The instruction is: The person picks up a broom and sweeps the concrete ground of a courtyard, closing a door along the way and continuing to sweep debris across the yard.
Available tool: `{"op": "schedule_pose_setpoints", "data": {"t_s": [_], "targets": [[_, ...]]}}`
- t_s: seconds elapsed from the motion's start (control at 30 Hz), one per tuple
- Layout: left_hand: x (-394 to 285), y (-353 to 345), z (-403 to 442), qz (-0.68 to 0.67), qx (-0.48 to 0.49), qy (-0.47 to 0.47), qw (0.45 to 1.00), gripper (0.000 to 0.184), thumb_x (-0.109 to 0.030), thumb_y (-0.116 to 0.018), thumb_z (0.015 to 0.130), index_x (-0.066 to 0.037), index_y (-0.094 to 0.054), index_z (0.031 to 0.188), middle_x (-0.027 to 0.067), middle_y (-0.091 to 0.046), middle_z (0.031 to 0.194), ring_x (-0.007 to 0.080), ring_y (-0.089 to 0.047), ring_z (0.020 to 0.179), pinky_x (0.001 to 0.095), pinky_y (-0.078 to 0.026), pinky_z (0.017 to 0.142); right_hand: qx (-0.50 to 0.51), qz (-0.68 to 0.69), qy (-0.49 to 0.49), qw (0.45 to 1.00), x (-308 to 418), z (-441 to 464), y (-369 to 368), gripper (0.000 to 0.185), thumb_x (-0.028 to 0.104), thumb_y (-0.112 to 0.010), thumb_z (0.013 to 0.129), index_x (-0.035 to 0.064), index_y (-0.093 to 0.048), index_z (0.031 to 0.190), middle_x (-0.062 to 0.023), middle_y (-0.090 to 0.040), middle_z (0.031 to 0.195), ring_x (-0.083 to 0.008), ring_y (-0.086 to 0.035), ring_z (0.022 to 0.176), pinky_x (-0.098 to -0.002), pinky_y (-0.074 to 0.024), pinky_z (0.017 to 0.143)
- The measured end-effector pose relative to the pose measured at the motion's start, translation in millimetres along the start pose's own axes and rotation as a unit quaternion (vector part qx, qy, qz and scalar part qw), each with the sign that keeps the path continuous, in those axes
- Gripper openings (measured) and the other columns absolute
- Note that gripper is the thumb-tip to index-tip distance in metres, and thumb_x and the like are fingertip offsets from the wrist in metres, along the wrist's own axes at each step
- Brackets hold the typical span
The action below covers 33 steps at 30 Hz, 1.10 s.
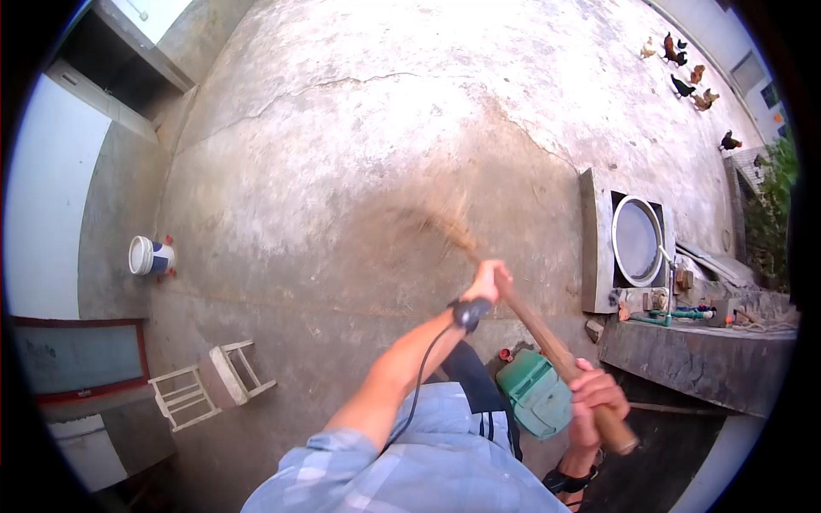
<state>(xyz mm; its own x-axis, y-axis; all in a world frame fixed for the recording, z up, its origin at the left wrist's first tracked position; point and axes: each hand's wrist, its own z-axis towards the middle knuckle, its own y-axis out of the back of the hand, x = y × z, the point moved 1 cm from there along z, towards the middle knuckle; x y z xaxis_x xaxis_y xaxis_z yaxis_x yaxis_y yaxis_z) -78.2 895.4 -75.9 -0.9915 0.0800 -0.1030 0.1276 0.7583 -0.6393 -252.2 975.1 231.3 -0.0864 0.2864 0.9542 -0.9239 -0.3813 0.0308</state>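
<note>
A broom with a thick wooden handle [547,338] slants across the view from lower right to the middle. Its bristle end [453,227] is smeared by motion over the concrete floor. My left hand [491,280] is closed round the handle near the bristles, with a dark band on that wrist. Farther back, close to the butt end, my right hand [595,400] wraps the same handle. Beside my legs, under the handle, sits a green plastic container [536,392], partly hidden by the broom and my right hand.
A white bucket [152,256] stands by the left wall, and a pale wooden stool [244,374] sits lower left. At right, a round basin [637,241] rests in a concrete surround beside a tap and pipes [684,315]. Several chickens [682,85] are far off, upper right.
</note>
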Motion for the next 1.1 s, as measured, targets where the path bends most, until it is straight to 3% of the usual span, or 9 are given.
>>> {"op": "schedule_pose_setpoints", "data": {"t_s": [0.17, 0.33, 0.53, 0.57, 0.7, 0.87, 0.93, 0.97, 1.1], "targets": [[-54, -102, 81, 0.126, 0.103, 0.059, 0.985, 0.014, -0.011, -0.057, 0.072, -0.007, -0.047, 0.063, 0.0037, -0.047, 0.053, 0.0174, -0.048, 0.047, 0.0318, -0.044, 0.048, 0.148, -0.191, 0.038, 0.970, -30, 21, -12, 0.021, 0.007, -0.074, 0.058, 0.0044, -0.055, 0.067, -0.0082, -0.059, 0.075, -0.0288, -0.059, 0.086, -0.0512, -0.0386, 0.088], [-21, -194, 25, 0.111, 0.133, 0.007, 0.985, 0.010, -0.008, -0.056, 0.072, -0.006, -0.049, 0.066, 0.0058, -0.050, 0.056, 0.0183, -0.050, 0.050, 0.0333, -0.045, 0.050, -0.072, -0.165, 0.067, 0.981, 5, 32, 43, 0.026, 0.024, -0.063, 0.070, 0.0068, -0.044, 0.077, -0.0081, -0.047, 0.078, -0.0269, -0.050, 0.085, -0.0548, -0.0334, 0.092], [-11, -118, -17, 0.014, -0.036, -0.037, 0.999, 0.007, -0.010, -0.056, 0.071, -0.006, -0.051, 0.069, 0.0081, -0.053, 0.062, 0.0205, -0.054, 0.058, 0.0357, -0.046, 0.053, -0.078, 0.033, 0.026, 0.996, -8, 60, 100, 0.030, 0.023, -0.064, 0.065, 0.0082, -0.040, 0.074, -0.0061, -0.046, 0.069, -0.0225, -0.049, 0.075, -0.0470, -0.0386, 0.089], [-18, -83, -5, -0.005, -0.060, -0.048, 0.997, 0.008, -0.012, -0.057, 0.070, -0.006, -0.051, 0.069, 0.0082, -0.053, 0.063, 0.0208, -0.054, 0.060, 0.0362, -0.046, 0.054, -0.108, 0.074, 0.026, 0.991, -16, 77, 84, 0.023, 0.013, -0.061, 0.057, 0.0041, -0.044, 0.070, -0.0094, -0.050, 0.063, -0.0258, -0.053, 0.066, -0.0511, -0.0424, 0.083], [-93, 29, -5, -0.070, -0.216, -0.104, 0.968, 0.010, -0.013, -0.056, 0.069, -0.006, -0.050, 0.067, 0.0081, -0.052, 0.061, 0.0215, -0.054, 0.060, 0.0368, -0.045, 0.055, 0.005, 0.220, -0.152, 0.963, -91, 129, 14, 0.018, 0.002, -0.060, 0.057, 0.0030, -0.049, 0.071, -0.0113, -0.055, 0.070, -0.0292, -0.055, 0.076, -0.0526, -0.0385, 0.088], [-199, 141, 34, -0.204, -0.261, -0.153, 0.931, 0.008, -0.006, -0.046, 0.068, -0.007, -0.044, 0.061, 0.0072, -0.050, 0.057, 0.0208, -0.049, 0.052, 0.0322, -0.045, 0.051, 0.075, 0.309, -0.290, 0.902, -188, 212, -116, 0.023, -0.013, -0.059, 0.058, 0.0033, -0.051, 0.073, -0.0113, -0.057, 0.073, -0.0274, -0.055, 0.084, -0.0499, -0.0367, 0.091], [-219, 150, 53, -0.231, -0.301, -0.140, 0.914, 0.010, -0.004, -0.044, 0.067, -0.008, -0.043, 0.058, 0.0071, -0.050, 0.055, 0.0209, -0.049, 0.051, 0.0322, -0.044, 0.049, 0.087, 0.297, -0.356, 0.882, -203, 248, -149, 0.024, -0.015, -0.058, 0.059, 0.0032, -0.051, 0.074, -0.0109, -0.056, 0.074, -0.0257, -0.055, 0.084, -0.0488, -0.0371, 0.091], [-227, 148, 63, -0.245, -0.231, -0.089, 0.938, 0.008, -0.004, -0.045, 0.066, -0.007, -0.044, 0.059, 0.0072, -0.050, 0.057, 0.0219, -0.050, 0.053, 0.0336, -0.045, 0.052, 0.084, 0.293, -0.369, 0.878, -201, 263, -155, 0.024, -0.015, -0.058, 0.059, 0.0032, -0.051, 0.074, -0.0109, -0.056, 0.074, -0.0257, -0.055, 0.084, -0.0488, -0.0371, 0.091], [-222, 28, 134, -0.168, -0.199, 0.004, 0.965, 0.006, -0.007, -0.046, 0.070, -0.005, -0.046, 0.063, 0.0079, -0.049, 0.059, 0.0223, -0.050, 0.056, 0.0350, -0.044, 0.055, 0.008, 0.212, -0.275, 0.938, -163, 345, -133, 0.021, -0.007, -0.059, 0.058, 0.0032, -0.051, 0.074, -0.0102, -0.055, 0.074, -0.0253, -0.055, 0.080, -0.0488, -0.0381, 0.090]]}}
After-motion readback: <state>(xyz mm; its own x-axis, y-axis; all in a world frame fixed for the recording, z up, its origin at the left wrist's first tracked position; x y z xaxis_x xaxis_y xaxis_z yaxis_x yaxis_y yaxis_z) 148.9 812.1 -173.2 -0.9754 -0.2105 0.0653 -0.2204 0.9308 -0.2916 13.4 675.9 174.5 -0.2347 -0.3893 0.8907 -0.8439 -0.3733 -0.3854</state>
